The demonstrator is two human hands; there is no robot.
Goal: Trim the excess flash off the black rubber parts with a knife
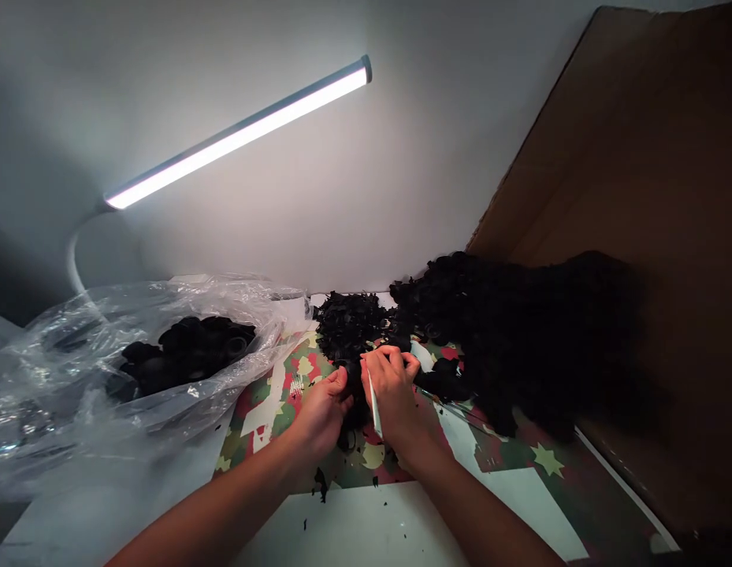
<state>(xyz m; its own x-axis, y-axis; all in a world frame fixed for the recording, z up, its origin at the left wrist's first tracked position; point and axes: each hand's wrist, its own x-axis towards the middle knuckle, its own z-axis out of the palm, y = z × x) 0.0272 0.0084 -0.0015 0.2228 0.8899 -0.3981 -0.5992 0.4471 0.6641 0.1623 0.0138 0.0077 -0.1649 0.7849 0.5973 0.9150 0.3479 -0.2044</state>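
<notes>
My left hand (323, 408) is closed, thumb and fingers pinching a small black rubbery piece (352, 372). Just to its right, my right hand (394, 394) grips a slim white-handled tool (374, 408); the tool's tip is hidden at the black piece. Beneath and behind the hands, the patterned sheet (306, 364) is strewn with black scraps. A pile of shredded black trimmings (349, 319) sits directly beyond my fingers.
A large heap of black pieces (507, 331) rises at the right against a cardboard panel (649, 197). On the left, a clear plastic bag (52, 362) holds black round parts (191, 350). A lit tube lamp (241, 138) hangs above on a bent neck.
</notes>
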